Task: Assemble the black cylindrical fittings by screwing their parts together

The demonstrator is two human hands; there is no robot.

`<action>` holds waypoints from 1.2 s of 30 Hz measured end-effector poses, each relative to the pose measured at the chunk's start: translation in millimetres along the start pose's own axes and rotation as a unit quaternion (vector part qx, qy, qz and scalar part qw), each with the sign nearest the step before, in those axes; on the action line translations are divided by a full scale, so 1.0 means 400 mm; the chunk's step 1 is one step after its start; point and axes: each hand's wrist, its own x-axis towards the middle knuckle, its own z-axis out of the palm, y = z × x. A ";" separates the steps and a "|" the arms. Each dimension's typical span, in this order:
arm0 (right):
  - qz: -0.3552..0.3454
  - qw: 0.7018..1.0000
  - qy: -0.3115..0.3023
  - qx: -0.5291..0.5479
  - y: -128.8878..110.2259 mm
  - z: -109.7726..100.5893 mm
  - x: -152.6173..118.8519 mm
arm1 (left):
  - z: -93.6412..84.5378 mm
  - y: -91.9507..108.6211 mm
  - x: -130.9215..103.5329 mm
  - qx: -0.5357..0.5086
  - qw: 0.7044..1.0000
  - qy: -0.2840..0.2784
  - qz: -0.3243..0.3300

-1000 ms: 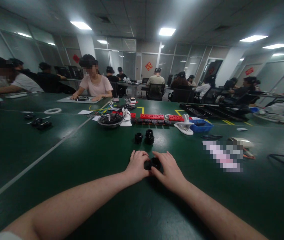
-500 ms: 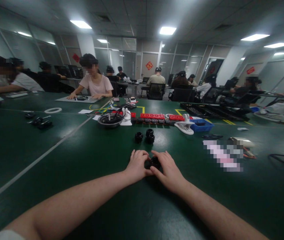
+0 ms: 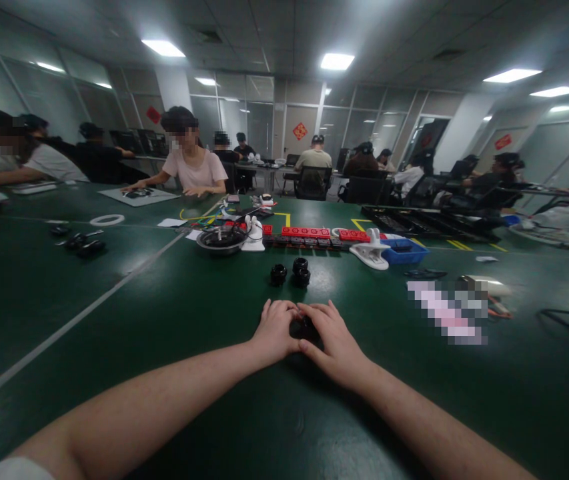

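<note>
On green tabletop, holding a dark part between narrowly curled fingers of left hand and right hand, apparently unfinished, though too shadowed to be sure; just beyond the fingers, already set down, three black pieces.

Ceiling lights, rectangular and lit, are set in a grey panelled ceiling. Framed glass partitions line the far side, beside white columns. A red diamond-shaped decoration is fixed there. Observed below: black office chairs and a green tabletop with yellow markings.
</note>
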 end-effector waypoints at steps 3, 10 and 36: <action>-0.009 1.000 -0.005 -0.001 -0.007 -0.004 0.001 | 0.000 0.001 0.000 -0.003 1.000 0.005 0.002; -0.025 1.000 -0.004 0.007 -0.019 -0.004 -0.004 | 0.001 0.004 -0.003 -0.014 1.000 0.017 0.001; 0.060 0.994 0.093 0.014 -0.023 -0.018 -0.025 | 0.001 -0.001 -0.005 -0.006 1.000 0.024 0.007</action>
